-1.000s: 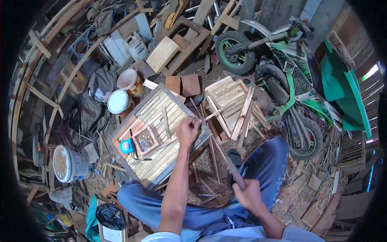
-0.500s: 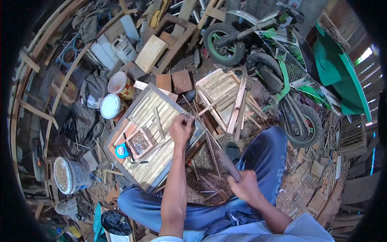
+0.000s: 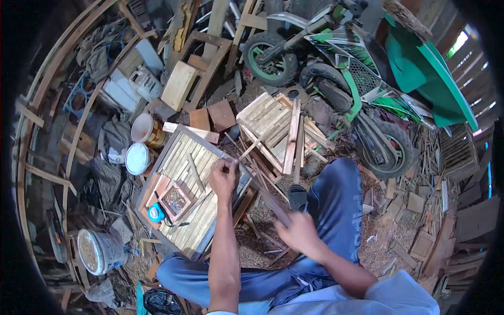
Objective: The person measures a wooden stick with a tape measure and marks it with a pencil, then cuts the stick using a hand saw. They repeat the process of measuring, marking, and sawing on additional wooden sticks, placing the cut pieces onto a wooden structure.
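Note:
My left hand [image 3: 224, 177] is closed at the right edge of a slatted wooden panel [image 3: 181, 157] with a grey frame. From its fingertips a thin wooden strip [image 3: 253, 146] points up and right. My right hand [image 3: 300, 235], blurred by motion, grips a long, flat, dark tool [image 3: 274, 205] whose exact kind is smeared. The tool's far end is close to my left hand and the panel's edge. On the panel lie a small wooden box [image 3: 176, 201] of small pieces, a blue tape measure [image 3: 156, 212] and a loose wooden stick [image 3: 195, 172].
Beyond the panel stands a wooden crate-like piece [image 3: 262, 115] with loose strips on it. A green motorbike [image 3: 352, 89] is at the upper right. Buckets [image 3: 100, 251] stand at the left. Wood scraps [image 3: 415, 203] and shavings cover the ground around my legs.
My right hand has swung the tool leftward, bringing its end close to my left hand. The left hand keeps its place at the panel's edge. The whole view has shifted slightly.

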`<move>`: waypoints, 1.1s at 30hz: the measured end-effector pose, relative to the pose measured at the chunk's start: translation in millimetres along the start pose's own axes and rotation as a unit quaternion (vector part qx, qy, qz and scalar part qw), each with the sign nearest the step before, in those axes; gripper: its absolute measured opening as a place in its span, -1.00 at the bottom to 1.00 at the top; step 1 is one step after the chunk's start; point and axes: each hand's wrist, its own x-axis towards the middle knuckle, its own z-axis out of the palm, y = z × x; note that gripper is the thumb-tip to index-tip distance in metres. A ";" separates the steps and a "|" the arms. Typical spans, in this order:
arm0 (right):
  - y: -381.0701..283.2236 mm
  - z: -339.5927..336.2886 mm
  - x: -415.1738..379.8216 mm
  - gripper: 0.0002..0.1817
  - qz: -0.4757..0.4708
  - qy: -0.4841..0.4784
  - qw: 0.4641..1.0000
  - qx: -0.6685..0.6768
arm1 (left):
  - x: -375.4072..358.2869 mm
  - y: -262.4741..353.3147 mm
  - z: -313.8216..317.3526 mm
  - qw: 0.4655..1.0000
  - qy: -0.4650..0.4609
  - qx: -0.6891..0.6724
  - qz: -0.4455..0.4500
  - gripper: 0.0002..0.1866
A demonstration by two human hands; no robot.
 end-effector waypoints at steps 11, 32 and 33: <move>6.5 -31.0 -42.3 -0.67 0.059 -0.085 0.992 -0.077 | 1.3 6.8 -2.8 0.998 -0.020 -0.058 0.003 -0.74; -45.2 -11.6 -35.0 -0.55 0.056 -0.118 0.986 -0.100 | 1.3 5.5 1.6 1.000 0.012 -0.005 0.012 -0.84; -40.7 -10.0 -37.8 -0.56 0.051 -0.109 0.988 -0.095 | 1.6 8.3 -0.2 1.000 0.010 -0.005 0.018 -0.85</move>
